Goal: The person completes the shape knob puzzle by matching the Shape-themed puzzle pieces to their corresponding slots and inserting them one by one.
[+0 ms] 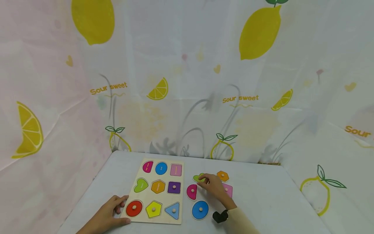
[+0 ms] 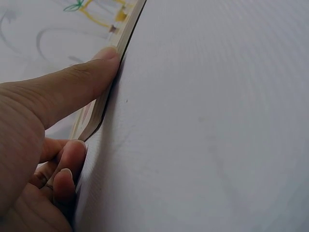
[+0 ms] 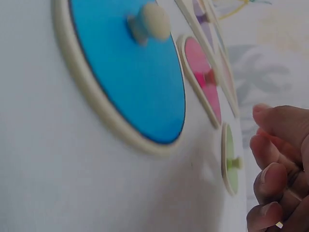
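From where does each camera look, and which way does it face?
Head: worn on the head, facing forward and down at the board; left hand and right hand show.
Left wrist: worn there, facing the board's edge; left hand shows.
Right wrist: worn there, facing the loose blue circle and green piece; right hand shows.
Head and right wrist share the blue circle and right hand.

White table (image 1: pixel 263 195), lower frame. Behind it, creased pale backdrop (image 1: pixel 187 48), pinkish at far left. Yellow lemons (image 1: pixel 260 34) printed upper left and upper right; lemon slices (image 1: pixel 159 90) and "Sour sweet" lettering (image 1: pixel 118 86) mid-frame. Grey plant shapes (image 1: pixel 165 148) just above table, blurry, probably printed too.
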{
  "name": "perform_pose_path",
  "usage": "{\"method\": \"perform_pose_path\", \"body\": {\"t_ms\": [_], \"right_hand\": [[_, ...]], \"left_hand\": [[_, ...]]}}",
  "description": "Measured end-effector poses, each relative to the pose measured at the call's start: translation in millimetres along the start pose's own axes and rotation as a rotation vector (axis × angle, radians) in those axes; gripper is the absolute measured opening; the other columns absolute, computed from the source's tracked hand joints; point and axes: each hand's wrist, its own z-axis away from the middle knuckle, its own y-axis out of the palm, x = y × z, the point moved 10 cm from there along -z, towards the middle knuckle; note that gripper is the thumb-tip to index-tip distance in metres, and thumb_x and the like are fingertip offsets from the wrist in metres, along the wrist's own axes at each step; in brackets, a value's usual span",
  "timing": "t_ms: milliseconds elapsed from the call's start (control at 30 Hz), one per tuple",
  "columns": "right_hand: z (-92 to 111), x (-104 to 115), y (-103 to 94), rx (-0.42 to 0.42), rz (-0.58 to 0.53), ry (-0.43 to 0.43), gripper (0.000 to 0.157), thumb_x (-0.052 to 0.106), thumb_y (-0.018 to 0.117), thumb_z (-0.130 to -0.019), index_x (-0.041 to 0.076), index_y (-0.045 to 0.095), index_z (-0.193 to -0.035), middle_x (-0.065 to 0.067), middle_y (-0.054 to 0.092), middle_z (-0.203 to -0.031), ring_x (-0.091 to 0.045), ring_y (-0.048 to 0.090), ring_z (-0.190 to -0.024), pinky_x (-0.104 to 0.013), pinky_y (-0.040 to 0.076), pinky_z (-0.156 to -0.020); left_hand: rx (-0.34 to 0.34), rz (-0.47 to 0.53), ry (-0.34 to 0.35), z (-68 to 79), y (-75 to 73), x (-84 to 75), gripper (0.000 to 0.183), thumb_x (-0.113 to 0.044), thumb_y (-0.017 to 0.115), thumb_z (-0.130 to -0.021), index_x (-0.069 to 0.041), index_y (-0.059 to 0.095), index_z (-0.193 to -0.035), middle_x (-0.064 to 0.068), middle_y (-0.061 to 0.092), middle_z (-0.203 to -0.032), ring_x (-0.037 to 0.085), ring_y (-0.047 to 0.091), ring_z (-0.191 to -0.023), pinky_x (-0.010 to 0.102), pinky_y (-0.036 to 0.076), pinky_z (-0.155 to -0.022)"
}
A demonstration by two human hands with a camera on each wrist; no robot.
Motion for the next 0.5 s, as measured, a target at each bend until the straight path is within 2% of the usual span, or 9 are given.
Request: {"method": "perform_pose_path", "body": {"t_ms": [67,167,300,500], "right_hand": [[1,-6,-5.6,-0.005,0.012,0.026,0.018,0.023,0.080,-0.091,0.008,0.076,-0.102,0.008,0.058,-0.070,-0.007,0.048,-0.059,-0.022,0.040,-0.053],[1,-13,-15.4,-0.020,0.026,0.054,0.019,0.023,0.081,-0.090,0.008,0.076,-0.102,0.008,0.057,-0.069,-0.008,0.047,-0.058,-0.023,0.039,-0.053],[1,-19,-29.7,-0.058,0.052,0.050,0.016,0.020,0.082,-0.089,0.009,0.078,-0.100,0.009,0.057,-0.068,-0.008,0.048,-0.064,-0.025,0.040,-0.058],[1,-34,-43.5,-0.076,0.070,0.104,0.017,0.018,0.081,-0.090,0.007,0.077,-0.101,0.007,0.058,-0.069,-0.008,0.050,-0.059,-0.024,0.043,-0.056]], "left_hand": [[-0.002,0.004,0.004,1.0,-0.1,0.7,0.099,-0.041,0.100,-0.058,-0.001,0.061,-0.139,0.000,0.046,-0.093,0.013,0.047,-0.085,0.023,0.043,-0.071],[0.000,0.000,0.064,3.4,-1.5,-3.0,0.097,-0.040,0.099,-0.061,0.002,0.060,-0.139,0.000,0.045,-0.093,0.009,0.046,-0.083,0.023,0.041,-0.071],[0.003,-0.002,0.150,7.0,-4.2,-9.6,0.092,-0.035,0.097,-0.066,0.005,0.059,-0.139,0.001,0.044,-0.092,0.004,0.044,-0.080,0.023,0.039,-0.071],[0.017,0.032,0.157,7.4,-4.5,-10.6,0.091,-0.036,0.097,-0.068,0.004,0.058,-0.140,0.001,0.044,-0.092,0.005,0.044,-0.081,0.023,0.039,-0.068]]}}
